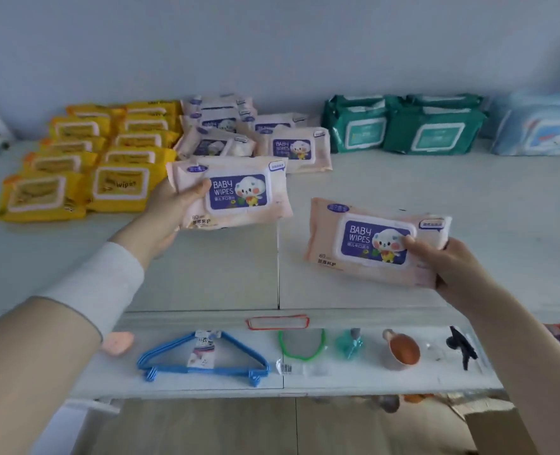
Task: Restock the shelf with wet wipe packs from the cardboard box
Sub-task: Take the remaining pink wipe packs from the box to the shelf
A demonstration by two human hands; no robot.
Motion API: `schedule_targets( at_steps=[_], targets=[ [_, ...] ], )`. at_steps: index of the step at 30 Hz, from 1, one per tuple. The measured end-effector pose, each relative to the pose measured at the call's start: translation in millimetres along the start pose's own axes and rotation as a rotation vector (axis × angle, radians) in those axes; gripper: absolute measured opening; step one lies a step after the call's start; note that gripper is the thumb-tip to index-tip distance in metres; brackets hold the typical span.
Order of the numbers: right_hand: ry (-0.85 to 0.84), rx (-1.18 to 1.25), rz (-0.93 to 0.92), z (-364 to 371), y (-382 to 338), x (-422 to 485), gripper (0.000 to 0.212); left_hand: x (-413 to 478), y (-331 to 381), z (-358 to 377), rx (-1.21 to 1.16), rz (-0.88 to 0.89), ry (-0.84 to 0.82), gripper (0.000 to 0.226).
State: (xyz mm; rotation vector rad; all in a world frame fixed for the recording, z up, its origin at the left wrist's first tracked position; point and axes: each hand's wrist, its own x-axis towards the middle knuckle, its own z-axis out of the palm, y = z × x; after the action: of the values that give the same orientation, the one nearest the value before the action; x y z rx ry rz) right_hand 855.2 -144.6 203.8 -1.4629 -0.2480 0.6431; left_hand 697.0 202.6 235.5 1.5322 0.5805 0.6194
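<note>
My left hand (pixel 170 213) grips a pink baby wipes pack (pixel 236 192) by its left end, just above the white shelf (pixel 370 178) and in front of the pink stack (pixel 255 136). My right hand (pixel 449 267) grips a second pink baby wipes pack (pixel 364 241) by its right end, held over the shelf's front right part. A corner of the cardboard box (pixel 492 418) shows at the bottom right.
Yellow wipe packs (pixel 85 162) fill the shelf's left, green packs (pixel 403 126) and blue packs (pixel 538 126) its right back. The lower shelf holds blue hangers (pixel 203 359), a green ring (pixel 301 346), an orange scoop (pixel 403 349) and a black clip (pixel 462 346).
</note>
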Motion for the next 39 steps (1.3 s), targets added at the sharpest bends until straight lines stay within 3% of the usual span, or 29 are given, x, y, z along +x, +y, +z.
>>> schedule_targets(
  at_steps=[9,14,17,20,23,25,30,34,39],
  targets=[
    [0.007,-0.074,0.039,76.4,-20.6,170.6,0.036,120.7,-17.4,-19.8,0.176,-0.102,0.010,0.026],
    [0.136,-0.345,-0.056,99.2,-28.9,214.6,0.020,152.3,-10.2,-15.4,0.584,-0.069,0.103,0.049],
    [0.316,-0.544,-0.093,108.9,-25.3,213.0,0.048,148.2,-10.8,-9.8,0.758,0.064,0.157,0.071],
    [0.471,-0.650,-0.107,118.8,-24.3,200.9,0.079,142.5,-12.4,-5.1,1.044,0.228,0.114,0.074],
    [0.461,-0.872,-0.074,122.9,-34.0,176.3,0.091,139.3,-4.7,8.6,1.434,0.450,-0.059,0.069],
    [0.429,-1.063,-0.061,115.5,-40.4,154.3,0.088,133.5,8.8,31.1,1.527,0.553,-0.253,0.066],
    [0.287,-1.509,0.065,55.7,-56.7,74.2,0.078,91.1,66.7,130.9,1.707,0.525,-0.880,0.046],
    [0.194,-1.564,0.355,-29.1,-64.2,-15.6,0.076,11.0,96.1,242.4,1.844,0.624,-1.141,0.055],
    [0.178,-1.561,0.603,-158.0,-35.1,-160.2,0.069,-137.3,82.5,390.2,1.681,0.596,-1.460,0.055]
  ],
)
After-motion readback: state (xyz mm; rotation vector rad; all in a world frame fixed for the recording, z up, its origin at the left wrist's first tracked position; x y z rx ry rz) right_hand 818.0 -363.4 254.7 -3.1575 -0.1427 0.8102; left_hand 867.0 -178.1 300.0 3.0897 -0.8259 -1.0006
